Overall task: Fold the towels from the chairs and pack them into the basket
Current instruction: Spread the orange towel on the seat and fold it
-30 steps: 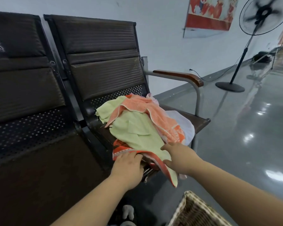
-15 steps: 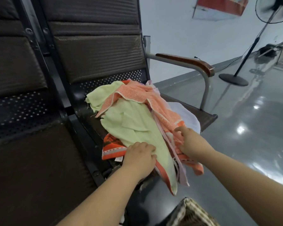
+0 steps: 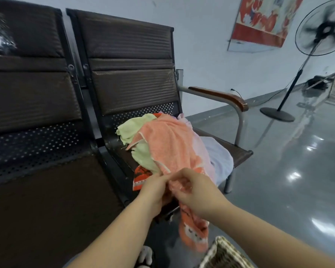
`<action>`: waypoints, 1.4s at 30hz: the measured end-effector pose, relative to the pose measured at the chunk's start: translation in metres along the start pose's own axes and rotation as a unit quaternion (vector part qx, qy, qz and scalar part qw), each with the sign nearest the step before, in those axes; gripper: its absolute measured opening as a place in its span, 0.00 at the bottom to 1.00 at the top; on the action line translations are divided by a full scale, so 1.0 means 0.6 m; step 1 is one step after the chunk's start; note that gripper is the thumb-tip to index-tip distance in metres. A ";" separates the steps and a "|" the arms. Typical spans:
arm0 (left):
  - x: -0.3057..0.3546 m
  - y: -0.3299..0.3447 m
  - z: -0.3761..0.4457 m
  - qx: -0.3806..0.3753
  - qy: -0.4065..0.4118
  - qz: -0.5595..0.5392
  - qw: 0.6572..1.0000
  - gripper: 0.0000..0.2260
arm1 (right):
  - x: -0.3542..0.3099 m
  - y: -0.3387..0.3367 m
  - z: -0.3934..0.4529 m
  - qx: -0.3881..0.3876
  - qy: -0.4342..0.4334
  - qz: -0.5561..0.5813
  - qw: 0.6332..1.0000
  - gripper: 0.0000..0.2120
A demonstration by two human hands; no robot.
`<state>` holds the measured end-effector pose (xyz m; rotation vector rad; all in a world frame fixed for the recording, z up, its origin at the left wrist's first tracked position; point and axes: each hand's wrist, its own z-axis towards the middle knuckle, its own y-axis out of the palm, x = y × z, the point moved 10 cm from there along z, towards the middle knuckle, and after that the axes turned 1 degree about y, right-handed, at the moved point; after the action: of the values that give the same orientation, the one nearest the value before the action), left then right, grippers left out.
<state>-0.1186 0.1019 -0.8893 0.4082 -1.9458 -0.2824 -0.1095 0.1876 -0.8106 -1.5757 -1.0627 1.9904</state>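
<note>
both hands, left hand (image 3: 155,187) and right hand (image 3: 196,192), pinch the orange towel (image 3: 168,144) at the chair seat (image 3: 238,151) front edge. green towel (image 3: 141,153) and the rest lie heaped on that seat. wicker basket (image 3: 223,252) below it; nothing looks folded or packed yet.

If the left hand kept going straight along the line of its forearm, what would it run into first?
Probably the orange towel that the left hand already grips, heaped with the green towel on the chair seat; behind that, the chair back. Depth is uncertain from one view.
</note>
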 end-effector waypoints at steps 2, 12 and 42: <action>0.021 -0.015 -0.028 -0.010 0.023 0.000 1.000 0.07 | 0.010 -0.009 -0.007 0.050 0.057 0.078 0.994 0.15; 0.127 -0.172 -0.195 -0.012 0.089 0.179 0.980 0.08 | -0.101 0.147 0.019 0.008 0.213 0.578 0.787 0.26; 0.049 -0.569 -0.367 0.122 0.020 0.162 0.979 0.10 | -0.334 0.522 -0.056 -0.240 0.287 0.451 0.811 0.21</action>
<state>0.1249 -0.2239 -0.9065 0.2444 -1.9777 0.1753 0.0286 -0.1417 -0.9192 -3.1418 -0.6047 1.4729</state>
